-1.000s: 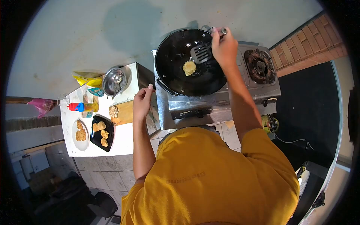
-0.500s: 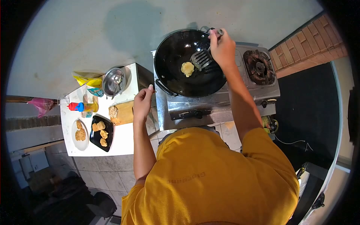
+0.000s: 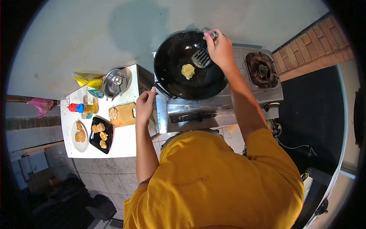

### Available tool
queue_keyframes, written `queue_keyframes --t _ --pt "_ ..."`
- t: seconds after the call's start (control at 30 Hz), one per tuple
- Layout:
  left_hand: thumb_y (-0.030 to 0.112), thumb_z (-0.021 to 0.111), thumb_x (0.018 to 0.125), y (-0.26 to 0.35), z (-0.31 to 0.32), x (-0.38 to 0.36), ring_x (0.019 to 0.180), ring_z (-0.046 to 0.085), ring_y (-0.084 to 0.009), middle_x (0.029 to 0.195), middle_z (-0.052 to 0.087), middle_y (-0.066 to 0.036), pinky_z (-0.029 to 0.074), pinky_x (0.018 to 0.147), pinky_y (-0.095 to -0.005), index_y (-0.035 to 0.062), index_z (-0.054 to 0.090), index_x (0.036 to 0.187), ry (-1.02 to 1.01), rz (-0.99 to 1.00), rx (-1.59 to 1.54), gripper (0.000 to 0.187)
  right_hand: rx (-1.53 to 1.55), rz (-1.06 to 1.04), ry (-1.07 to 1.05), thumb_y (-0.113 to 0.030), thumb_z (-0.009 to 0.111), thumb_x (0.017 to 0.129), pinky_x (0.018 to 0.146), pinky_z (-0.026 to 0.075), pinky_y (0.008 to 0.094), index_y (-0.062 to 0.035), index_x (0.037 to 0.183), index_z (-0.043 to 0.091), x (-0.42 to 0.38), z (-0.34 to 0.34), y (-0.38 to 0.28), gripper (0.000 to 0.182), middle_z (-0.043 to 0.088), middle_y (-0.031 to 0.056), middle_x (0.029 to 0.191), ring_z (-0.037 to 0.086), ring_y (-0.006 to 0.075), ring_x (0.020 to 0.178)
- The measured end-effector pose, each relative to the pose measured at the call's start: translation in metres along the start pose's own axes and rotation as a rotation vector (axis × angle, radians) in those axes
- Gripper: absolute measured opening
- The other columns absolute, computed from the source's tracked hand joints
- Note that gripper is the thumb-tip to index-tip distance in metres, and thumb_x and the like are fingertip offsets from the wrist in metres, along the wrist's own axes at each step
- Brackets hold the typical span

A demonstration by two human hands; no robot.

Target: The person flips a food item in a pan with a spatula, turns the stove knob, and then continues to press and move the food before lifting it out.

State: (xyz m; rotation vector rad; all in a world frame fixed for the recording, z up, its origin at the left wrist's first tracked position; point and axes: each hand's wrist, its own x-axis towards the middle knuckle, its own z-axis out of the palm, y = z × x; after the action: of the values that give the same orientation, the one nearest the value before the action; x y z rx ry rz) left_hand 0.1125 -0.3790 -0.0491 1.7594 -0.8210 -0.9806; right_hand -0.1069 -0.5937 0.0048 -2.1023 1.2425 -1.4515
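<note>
Black wok (image 3: 206,86) at stove's (image 3: 215,108) left edge, fritter (image 3: 188,71) well inside the rim. Right hand (image 3: 221,49) grips slotted spatula (image 3: 201,58), blade just beside fritter. Left hand (image 3: 145,104) half-curled by wok handle (image 3: 164,91), can't tell if gripping.

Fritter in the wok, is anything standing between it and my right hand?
Only the slotted spatula your right hand holds, its blade beside the fritter. Nothing else visible blocks the way.

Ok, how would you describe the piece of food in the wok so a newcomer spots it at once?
On the metal stove, find the big black wok. Near its middle, beside the slotted spatula, lies a small food piece. Rounded and pale yellow, it is the wok's only sizeable lump.
</note>
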Motion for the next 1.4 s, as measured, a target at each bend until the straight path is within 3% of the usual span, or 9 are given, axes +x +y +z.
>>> queue_keyframes --t 0.1,0.17,0.33,0.4,0.5,0.7,0.77,0.8,1.4 --pt "0.036 0.059 0.093 0.002 0.004 -0.002 0.064 0.041 -0.0061 0.067 0.051 0.003 0.033 0.059 -0.0215 0.0008 0.063 0.079 -0.01 -0.039 -0.016 0.039 0.14 0.01 0.075 -0.02 0.061 0.087 0.06 0.048 0.0416 -0.0012 0.088 0.057 0.004 0.0 -0.001 0.019 0.063 0.016 0.071 0.061 0.0378 0.067" --pt "0.035 0.059 0.093 0.003 0.009 -0.004 0.064 0.041 -0.0058 0.066 0.05 0.004 0.034 0.058 -0.0219 0.0011 0.062 0.077 0.023 -0.027 -0.02 0.037 -0.092 -0.041 0.051 -0.018 0.061 0.089 0.058 0.049 0.0291 -0.0028 0.091 0.059 0.005 0.003 0.011 0.015 0.068 0.0103 0.073 0.064 0.0215 0.06" --pt "0.025 0.064 0.091 -0.006 0.022 0.0 0.061 0.039 -0.0054 0.064 0.049 0.004 0.034 0.056 -0.0225 0.001 0.062 0.075 0.145 0.095 -0.137 0.029 0.091 -0.116 -0.017 -0.015 0.06 0.089 0.056 0.048 0.029 -0.0016 0.09 0.058 0.005 0.001 0.008 0.014 0.069 0.0103 0.075 0.064 0.0201 0.059" --pt "0.025 0.064 0.091 -0.008 0.026 0.0 0.061 0.039 -0.0052 0.064 0.049 0.004 0.034 0.056 -0.022 0.0011 0.062 0.075 0.18 0.096 -0.09 0.029 0.098 0.005 0.024 -0.018 0.062 0.087 0.061 0.048 0.041 -0.0027 0.087 0.056 0.008 -0.002 0.006 0.016 0.063 0.0162 0.073 0.062 0.0367 0.07" --pt "0.026 0.064 0.091 -0.014 0.031 -0.003 0.061 0.039 -0.0049 0.064 0.05 0.004 0.033 0.056 -0.0213 0.0014 0.062 0.074 0.216 0.099 -0.058 0.03 0.021 -0.154 -0.033 -0.017 0.061 0.087 0.061 0.049 0.0394 -0.0029 0.087 0.056 0.007 0.001 0.017 0.015 0.063 0.015 0.072 0.062 0.0358 0.069" --pt "0.026 0.064 0.09 -0.001 0.037 -0.01 0.061 0.04 -0.0045 0.064 0.05 0.005 0.032 0.056 -0.0204 0.0012 0.061 0.074 0.279 0.095 -0.031 0.03 0.22 -0.035 0.03 -0.017 0.061 0.087 0.061 0.049 0.0401 -0.0033 0.09 0.057 0.01 -0.009 0.006 0.015 0.063 0.0154 0.072 0.062 0.0357 0.069" --pt "0.025 0.064 0.09 0.007 0.038 -0.015 0.061 0.04 -0.0045 0.065 0.051 0.005 0.032 0.055 -0.0205 0.0003 0.061 0.075 0.267 0.053 -0.044 0.029 -0.013 -0.171 -0.037 -0.017 0.061 0.087 0.06 0.049 0.0382 -0.0032 0.089 0.057 0.008 -0.008 0.011 0.014 0.062 0.0158 0.07 0.062 0.0346 0.065" --pt "0.025 0.064 0.09 0.008 0.039 -0.016 0.061 0.04 -0.0045 0.065 0.051 0.005 0.032 0.055 -0.0205 0.0003 0.061 0.075 0.266 0.062 -0.041 0.029 0.032 -0.211 -0.068 -0.014 0.06 0.089 0.058 0.05 0.0306 -0.0013 0.09 0.057 0.009 -0.005 0.015 0.013 0.068 0.0118 0.075 0.065 0.0211 0.06" --pt "0.023 0.063 0.091 0.013 0.041 -0.028 0.054 0.039 -0.0025 0.063 0.05 0.006 0.028 0.048 -0.0193 0.0023 0.063 0.085 0.228 0.03 -0.113 0.021 0.198 -0.169 -0.059 -0.012 0.061 0.088 0.056 0.048 0.0297 -0.0019 0.089 0.058 0.005 -0.003 0.017 0.011 0.066 0.0117 0.072 0.062 0.0204 0.059"
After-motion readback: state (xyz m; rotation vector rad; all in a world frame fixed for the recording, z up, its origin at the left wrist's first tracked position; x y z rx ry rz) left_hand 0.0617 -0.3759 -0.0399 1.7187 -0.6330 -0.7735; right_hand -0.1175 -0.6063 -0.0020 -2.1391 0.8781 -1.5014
